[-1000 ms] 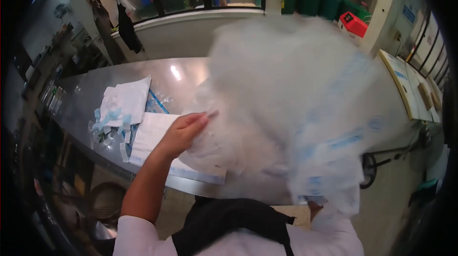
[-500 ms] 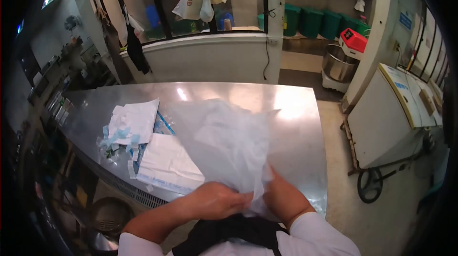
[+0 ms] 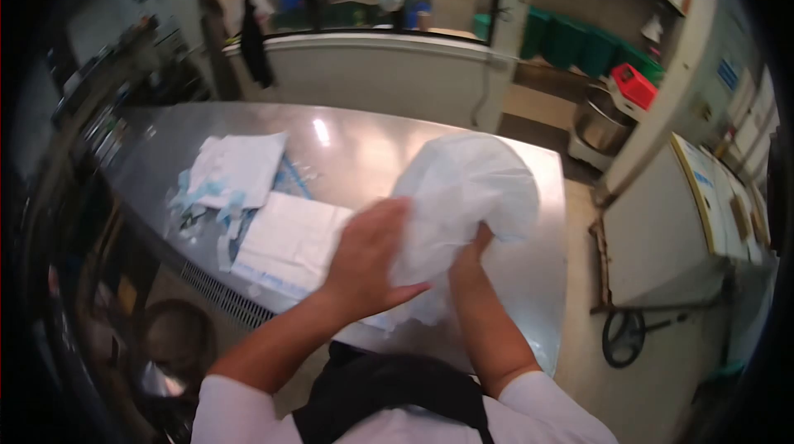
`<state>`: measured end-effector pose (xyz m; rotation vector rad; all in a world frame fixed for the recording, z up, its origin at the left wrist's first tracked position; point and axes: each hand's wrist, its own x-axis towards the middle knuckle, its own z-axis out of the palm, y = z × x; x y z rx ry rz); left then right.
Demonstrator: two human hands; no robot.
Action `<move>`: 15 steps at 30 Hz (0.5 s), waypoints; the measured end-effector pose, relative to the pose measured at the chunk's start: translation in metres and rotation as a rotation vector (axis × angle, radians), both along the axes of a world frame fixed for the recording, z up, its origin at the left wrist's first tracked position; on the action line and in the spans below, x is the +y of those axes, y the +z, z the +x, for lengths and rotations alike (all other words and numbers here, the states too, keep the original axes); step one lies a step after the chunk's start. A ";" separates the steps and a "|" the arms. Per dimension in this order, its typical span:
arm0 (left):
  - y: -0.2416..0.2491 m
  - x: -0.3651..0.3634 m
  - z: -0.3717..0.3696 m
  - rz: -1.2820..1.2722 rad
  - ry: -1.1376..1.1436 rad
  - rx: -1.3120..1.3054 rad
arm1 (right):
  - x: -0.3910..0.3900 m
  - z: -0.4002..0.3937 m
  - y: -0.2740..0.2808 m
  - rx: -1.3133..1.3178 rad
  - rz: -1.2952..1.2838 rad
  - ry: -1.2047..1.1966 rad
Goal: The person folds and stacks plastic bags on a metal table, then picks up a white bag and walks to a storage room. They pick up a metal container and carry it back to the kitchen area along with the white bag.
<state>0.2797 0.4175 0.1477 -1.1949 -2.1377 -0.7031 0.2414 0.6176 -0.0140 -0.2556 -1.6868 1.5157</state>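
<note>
A translucent white plastic bag (image 3: pixel 463 183) is puffed out in front of me above the metal table (image 3: pixel 347 126). My left hand (image 3: pixel 368 258) is against the bag's left side, fingers stretched out and thumb apart, slightly blurred. From below and to the right, my right hand (image 3: pixel 473 247) holds the bag; folds of plastic hide most of its fingers. Flat on the table to the left lies a stack of white bags (image 3: pixel 289 241), close to my left forearm. Behind it sits a second white stack (image 3: pixel 240 167) with pale blue strips around its edge.
Beyond the table stands a low wall (image 3: pixel 372 76) with a window above it. A white chest (image 3: pixel 653 229) is on the right, with a black wheel (image 3: pixel 624 338) below. At the back right are a mixer with a red top (image 3: pixel 633 85) and several green bins (image 3: pixel 571 43).
The plastic bag has opened out and moved up and right. My left hand has let go of its lower edge and spread open; my right hand has moved forward. The view has tilted down.
</note>
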 end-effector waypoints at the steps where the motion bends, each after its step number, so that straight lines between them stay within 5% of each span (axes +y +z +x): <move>1: -0.011 0.007 -0.002 0.037 -0.106 -0.053 | -0.001 0.002 -0.001 -0.004 0.010 0.007; 3: -0.033 0.010 -0.004 -0.196 -0.189 -0.319 | -0.001 0.010 -0.001 -0.010 0.029 0.014; 5: -0.033 0.007 0.014 -0.010 -0.455 -0.461 | 0.008 0.018 0.001 -0.029 0.048 0.008; 8: -0.007 -0.015 0.045 0.183 -0.685 -0.245 | 0.017 0.017 0.008 -0.042 0.079 -0.002; 13: -0.028 -0.045 0.017 0.192 -0.581 -0.449 | 0.036 0.021 0.019 -0.105 0.212 -0.008; 15: -0.053 -0.060 0.013 0.274 -0.350 -0.532 | 0.035 0.035 0.035 -0.153 0.257 -0.033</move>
